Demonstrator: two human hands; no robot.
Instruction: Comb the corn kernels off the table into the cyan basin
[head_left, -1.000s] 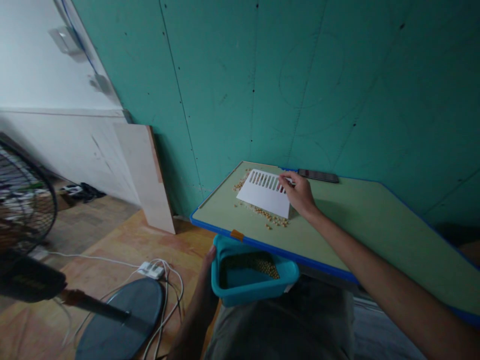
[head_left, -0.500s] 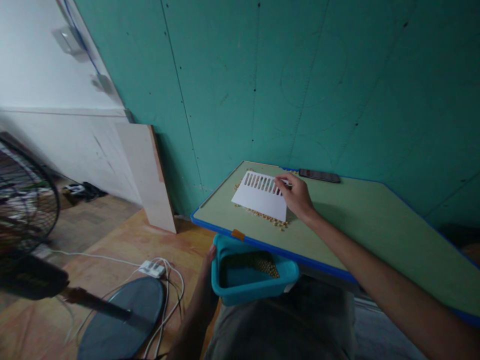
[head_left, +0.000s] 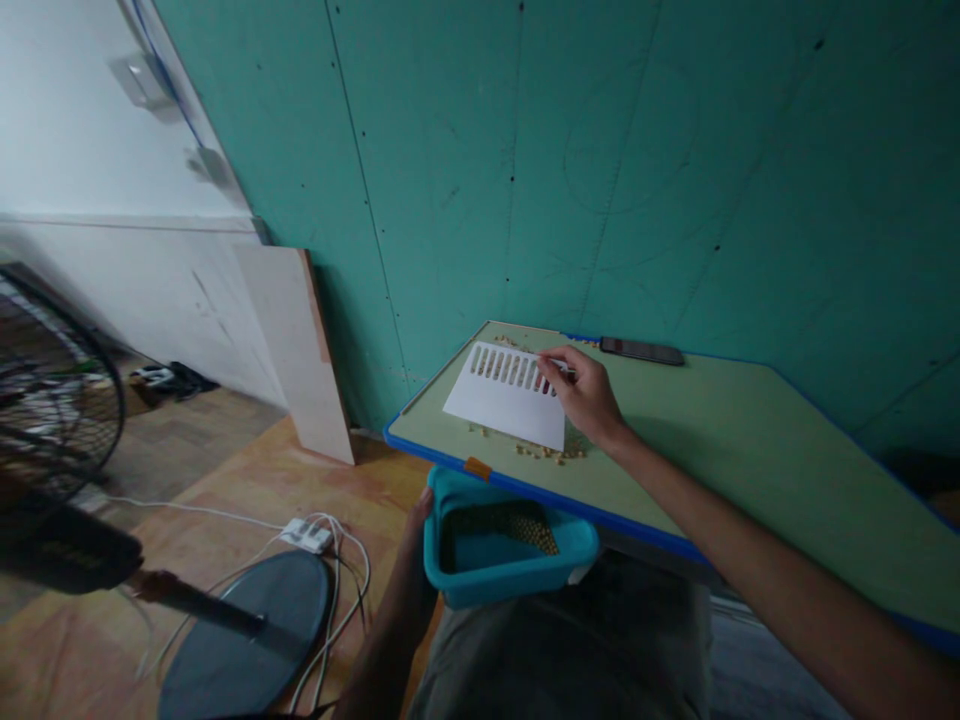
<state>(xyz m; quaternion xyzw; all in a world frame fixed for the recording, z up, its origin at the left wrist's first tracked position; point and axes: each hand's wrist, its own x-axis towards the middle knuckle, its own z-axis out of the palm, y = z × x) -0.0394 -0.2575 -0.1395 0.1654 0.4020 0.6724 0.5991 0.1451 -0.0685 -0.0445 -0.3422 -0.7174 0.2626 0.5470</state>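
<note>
My right hand (head_left: 585,395) pinches the far right corner of a white slotted card (head_left: 506,405) lying on a green table with a blue rim (head_left: 525,490). Small yellow grains (head_left: 547,452) lie along the card's near edge, close to the table's front edge. Below that edge a teal plastic tub (head_left: 506,585) holds more grains and rests on my lap. My left hand (head_left: 416,525) grips the tub's left side, with only the thumb showing over the rim.
A black phone (head_left: 641,351) lies at the table's far edge against the green wall. On the wooden floor to the left are a standing fan with a round base (head_left: 240,635), a white power strip with cables (head_left: 306,537) and a leaning board (head_left: 296,350).
My right hand has dragged the white card left and toward the front edge, pushing the grains with it. The tub and left hand have stayed put.
</note>
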